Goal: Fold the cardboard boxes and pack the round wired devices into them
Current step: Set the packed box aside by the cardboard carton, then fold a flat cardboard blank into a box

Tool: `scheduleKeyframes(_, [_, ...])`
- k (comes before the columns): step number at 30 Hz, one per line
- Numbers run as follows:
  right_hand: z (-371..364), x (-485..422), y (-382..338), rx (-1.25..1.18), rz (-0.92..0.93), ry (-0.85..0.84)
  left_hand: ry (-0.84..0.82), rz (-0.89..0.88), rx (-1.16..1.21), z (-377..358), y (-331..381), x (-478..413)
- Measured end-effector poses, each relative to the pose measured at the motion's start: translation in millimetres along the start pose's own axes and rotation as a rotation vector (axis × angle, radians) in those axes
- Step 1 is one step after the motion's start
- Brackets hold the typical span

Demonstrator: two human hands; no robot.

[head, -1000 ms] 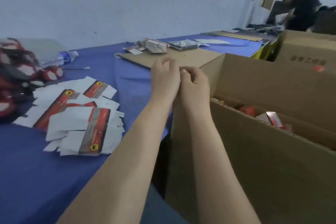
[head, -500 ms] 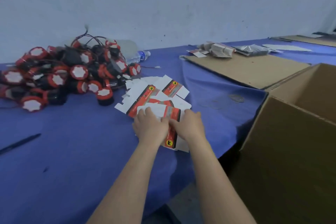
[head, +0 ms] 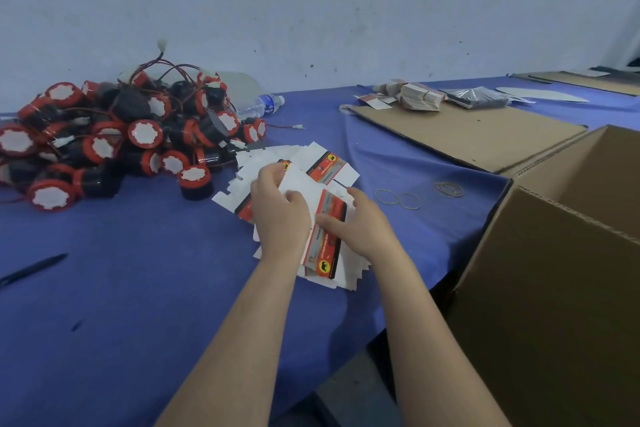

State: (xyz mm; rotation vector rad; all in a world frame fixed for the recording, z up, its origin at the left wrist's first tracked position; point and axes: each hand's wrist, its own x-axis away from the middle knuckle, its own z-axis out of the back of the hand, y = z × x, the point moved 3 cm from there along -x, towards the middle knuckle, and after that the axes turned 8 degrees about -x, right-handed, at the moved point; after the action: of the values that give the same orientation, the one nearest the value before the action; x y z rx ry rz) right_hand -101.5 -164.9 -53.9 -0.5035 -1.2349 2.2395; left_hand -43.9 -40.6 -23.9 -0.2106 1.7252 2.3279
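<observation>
Brown carton (head: pixel 554 270) at right, open, inside out of view. Left hand (head: pixel 280 215) curls over the white flap of the top flat box blank (head: pixel 325 236), right hand (head: pixel 360 229) pinches its red panel; probably just off the stack (head: pixel 311 163). The round wired devices (head: pixel 114 135) are piled far left on the blue surface (head: pixel 121 288), pale wall (head: pixel 311 10) behind.
</observation>
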Motion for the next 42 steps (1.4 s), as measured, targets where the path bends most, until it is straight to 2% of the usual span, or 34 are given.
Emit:
scheduleKeyframes(6, [19.2, -1.2, -19.0, -0.168, 0.147, 0.223, -0.024, -0.001, 0.270, 9.3, 16.8, -15.9])
scheduleKeyframes(12, [19.6, -14.8, -68.4, -0.215, 0.351, 0.289, 0.106, -0.241, 0.233, 54.5, 33.9, -52.1])
scheduleKeyframes(14, [7.1, -19.3, -88.5, -0.326, 0.408, 0.323, 0.189, -0.211, 0.245, 73.2, 22.6, -67.4])
scheduleKeyframes(16, [-16.0, -24.9, -105.7, -0.437, 0.408, 0.324, 0.159, -0.076, 0.273, 89.8, 4.3, -80.3])
scheduleKeyframes(19, [-64.2, -34.5, -124.4, -0.435, 0.396, 0.234, 0.012, 0.103, 0.298, 112.6, -33.0, -89.8])
scheduleKeyframes(21, [-100.4, -40.7, -131.5, -0.379, 0.362, 0.108, 0.035, 0.088, 0.244, 135.2, -57.0, -92.9])
scheduleKeyframes(24, [-154.0, -41.3, -136.9, -0.278, 0.327, -0.071, 0.158, 0.000, 0.080, 167.8, -85.2, -97.8])
scheduleKeyframes(27, [-197.9, -31.0, -134.1, -0.251, 0.344, -0.091, 0.265, -0.045, -0.008, 184.7, -105.7, -98.6])
scheduleKeyframes(32, [-233.3, -15.8, -124.1, -0.499, 0.331, -0.185, 0.245, -0.021, 0.013, 186.7, -138.7, -92.8])
scheduleKeyframes(36, [-237.9, -13.8, -121.3, -0.534, 0.337, -0.216, 0.271, -0.001, -0.050, 177.8, -140.6, -89.5])
scheduleKeyframes(39, [-240.9, -12.8, -117.9, -0.570, 0.328, -0.257, 0.222, 0.054, 0.116, 178.0, -134.9, -87.8])
scheduleKeyframes(42, [-235.0, -19.9, -116.0, -0.638, 0.316, -0.221, 0.105, 0.128, 0.259, 179.0, -129.9, -86.8])
